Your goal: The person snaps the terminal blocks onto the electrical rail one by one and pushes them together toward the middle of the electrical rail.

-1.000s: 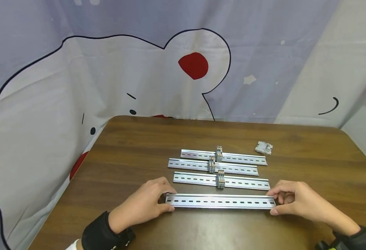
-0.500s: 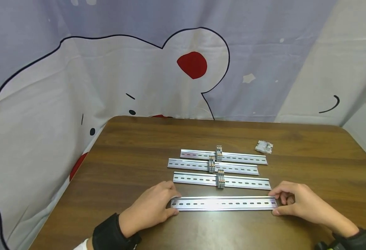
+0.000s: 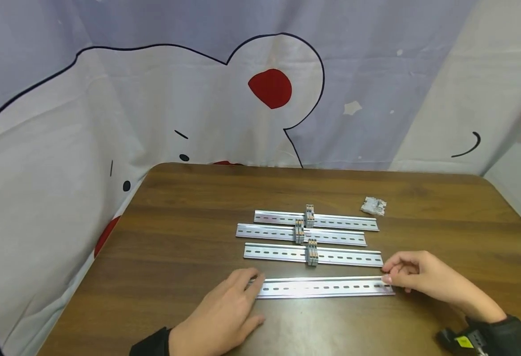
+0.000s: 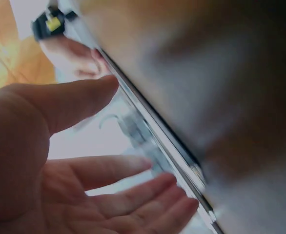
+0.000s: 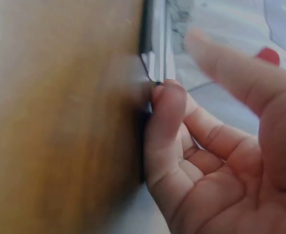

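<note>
A bare slotted DIN rail (image 3: 323, 287) lies crosswise on the table, nearest the person. At its left end is my left hand (image 3: 225, 314), fingers extended over the rail and thumb apart from it. The left wrist view shows that hand (image 4: 99, 180) spread, its fingertips beside the blurred rail edge. My right hand (image 3: 425, 277) is at the other end. In the right wrist view its bent fingers (image 5: 167, 112) touch the rail's end (image 5: 156, 63), while the thumb stands away. Beyond lie three more DIN rails (image 3: 269, 252), each carrying a small cluster of grey terminal blocks (image 3: 312, 253).
A small pile of whitish pieces (image 3: 373, 206), too small to make out, lies at the back right of the wooden table (image 3: 189, 212). A printed curtain (image 3: 176, 104) hangs behind the table and along its left side.
Both hands first gripped the near rail by its ends and shifted it slightly right and nearer. Now the left fingers have straightened over it, and the right thumb has lifted from its front edge.
</note>
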`<state>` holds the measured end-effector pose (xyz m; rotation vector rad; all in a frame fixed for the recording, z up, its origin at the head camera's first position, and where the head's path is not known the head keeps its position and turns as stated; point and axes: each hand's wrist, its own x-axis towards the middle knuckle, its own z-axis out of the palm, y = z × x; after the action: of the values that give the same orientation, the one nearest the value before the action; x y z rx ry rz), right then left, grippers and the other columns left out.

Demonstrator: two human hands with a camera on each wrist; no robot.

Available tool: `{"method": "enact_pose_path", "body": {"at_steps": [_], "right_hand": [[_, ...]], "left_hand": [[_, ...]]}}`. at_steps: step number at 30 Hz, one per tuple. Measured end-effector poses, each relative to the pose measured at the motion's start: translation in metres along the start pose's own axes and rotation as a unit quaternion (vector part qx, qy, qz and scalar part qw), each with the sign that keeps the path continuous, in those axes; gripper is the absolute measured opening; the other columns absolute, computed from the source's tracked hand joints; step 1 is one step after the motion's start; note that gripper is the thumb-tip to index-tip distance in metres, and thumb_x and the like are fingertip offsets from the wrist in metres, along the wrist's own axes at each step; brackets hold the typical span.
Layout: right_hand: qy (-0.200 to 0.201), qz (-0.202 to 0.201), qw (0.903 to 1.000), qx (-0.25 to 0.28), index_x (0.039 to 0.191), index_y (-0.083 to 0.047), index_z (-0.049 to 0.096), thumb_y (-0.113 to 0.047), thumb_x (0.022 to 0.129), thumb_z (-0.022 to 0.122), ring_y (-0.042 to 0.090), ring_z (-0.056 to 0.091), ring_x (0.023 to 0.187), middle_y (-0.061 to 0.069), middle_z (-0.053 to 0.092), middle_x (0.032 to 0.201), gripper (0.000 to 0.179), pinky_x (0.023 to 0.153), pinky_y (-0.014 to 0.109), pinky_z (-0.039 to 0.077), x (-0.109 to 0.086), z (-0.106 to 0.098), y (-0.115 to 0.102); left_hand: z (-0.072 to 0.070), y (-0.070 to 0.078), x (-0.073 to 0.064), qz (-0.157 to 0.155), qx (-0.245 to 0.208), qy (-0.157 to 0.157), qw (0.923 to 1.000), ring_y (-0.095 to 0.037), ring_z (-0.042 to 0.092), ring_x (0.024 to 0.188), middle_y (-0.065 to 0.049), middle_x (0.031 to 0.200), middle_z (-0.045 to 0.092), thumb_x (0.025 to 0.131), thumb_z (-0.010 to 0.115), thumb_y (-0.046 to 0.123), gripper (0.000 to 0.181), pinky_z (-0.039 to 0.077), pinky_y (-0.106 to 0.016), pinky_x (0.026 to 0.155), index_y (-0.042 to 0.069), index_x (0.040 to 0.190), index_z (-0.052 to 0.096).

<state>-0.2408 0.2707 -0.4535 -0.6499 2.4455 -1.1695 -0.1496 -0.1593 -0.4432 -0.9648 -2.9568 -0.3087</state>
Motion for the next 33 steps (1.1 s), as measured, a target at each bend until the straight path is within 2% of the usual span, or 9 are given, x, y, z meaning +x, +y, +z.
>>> {"method": "enact_pose_path", "body": {"at_steps": [7,12,15,18,21,23,25,27,33], "right_hand": [[-0.072,0.085,0.9901,0.086,0.096,0.004,0.061,-0.023,0.099,0.058,0.013,0.062,0.063,0.004,0.063,0.075,0.027,0.057,0.033,0.056,0.015,-0.024,0.012],[-0.056,0.167,0.9781,0.111,0.096,0.005,0.059,-0.034,0.098,0.059,0.011,0.060,0.056,0.005,0.064,0.071,0.039,0.053,0.030,0.056,0.037,-0.039,0.017],[-0.020,0.191,0.9792,0.066,0.091,0.003,0.061,-0.038,0.096,0.060,0.010,0.058,0.054,0.003,0.063,0.068,0.042,0.051,0.029,0.054,0.052,-0.047,0.016],[0.062,0.174,0.9816,-0.049,0.089,0.002,0.062,-0.041,0.094,0.062,0.013,0.057,0.058,0.002,0.061,0.070,0.043,0.052,0.030,0.051,0.070,-0.052,0.007],[0.161,0.136,0.9635,-0.165,0.100,0.003,0.063,-0.041,0.092,0.065,0.025,0.062,0.071,0.012,0.065,0.079,0.045,0.060,0.038,0.050,0.088,-0.050,-0.004],[0.192,0.117,0.9495,-0.219,0.114,0.004,0.061,-0.041,0.092,0.065,0.034,0.062,0.082,0.019,0.066,0.089,0.050,0.068,0.045,0.049,0.101,-0.047,-0.009],[0.191,0.108,0.9444,-0.245,0.128,0.006,0.056,-0.040,0.092,0.064,0.042,0.056,0.097,0.026,0.063,0.103,0.058,0.076,0.053,0.046,0.111,-0.042,-0.013],[0.175,0.113,0.9414,-0.265,0.137,0.005,0.049,-0.040,0.093,0.064,0.043,0.050,0.099,0.030,0.056,0.107,0.065,0.076,0.053,0.044,0.119,-0.038,-0.016],[0.142,0.123,0.9375,-0.293,0.137,0.007,0.050,-0.037,0.088,0.070,0.045,0.044,0.102,0.035,0.049,0.112,0.068,0.076,0.057,0.045,0.120,-0.037,-0.019]], "left_hand": [[0.009,0.013,-0.008,0.033,0.026,-0.065,0.9970,-0.033,0.027,0.145,-0.022,0.157,0.026,0.092,0.053,0.059,0.087,0.033,-0.042,0.113,-0.004,0.149,0.032],[0.016,0.012,-0.011,0.055,0.022,-0.077,0.9953,-0.034,0.028,0.144,-0.022,0.156,0.028,0.095,0.035,0.067,0.087,0.034,-0.040,0.112,-0.002,0.149,0.034],[0.019,0.011,-0.012,0.067,0.043,-0.061,0.9950,-0.035,0.029,0.144,-0.022,0.155,0.029,0.097,0.031,0.066,0.086,0.035,-0.042,0.112,-0.002,0.148,0.034],[0.021,0.010,-0.013,0.071,0.057,-0.050,0.9946,-0.035,0.029,0.144,-0.023,0.156,0.028,0.097,0.030,0.066,0.086,0.035,-0.044,0.112,-0.003,0.148,0.034],[0.024,0.010,-0.014,0.076,0.072,-0.046,0.9935,-0.035,0.029,0.144,-0.023,0.156,0.027,0.097,0.029,0.066,0.086,0.036,-0.044,0.111,-0.003,0.148,0.035],[0.024,0.009,-0.014,0.079,0.089,-0.048,0.9918,-0.033,0.029,0.144,-0.022,0.156,0.028,0.097,0.029,0.066,0.086,0.036,-0.041,0.111,-0.002,0.148,0.036],[0.023,0.009,-0.013,0.079,0.094,-0.053,0.9910,-0.032,0.029,0.144,-0.021,0.156,0.028,0.097,0.031,0.066,0.085,0.035,-0.040,0.112,-0.002,0.147,0.037],[0.021,0.010,-0.012,0.074,0.093,-0.061,0.9911,-0.031,0.029,0.144,-0.020,0.156,0.029,0.096,0.036,0.065,0.084,0.035,-0.039,0.112,-0.001,0.147,0.038],[0.016,0.011,-0.009,0.066,0.090,-0.075,0.9909,-0.028,0.027,0.146,-0.018,0.158,0.027,0.091,0.051,0.063,0.085,0.033,-0.037,0.114,0.001,0.148,0.038]]}}
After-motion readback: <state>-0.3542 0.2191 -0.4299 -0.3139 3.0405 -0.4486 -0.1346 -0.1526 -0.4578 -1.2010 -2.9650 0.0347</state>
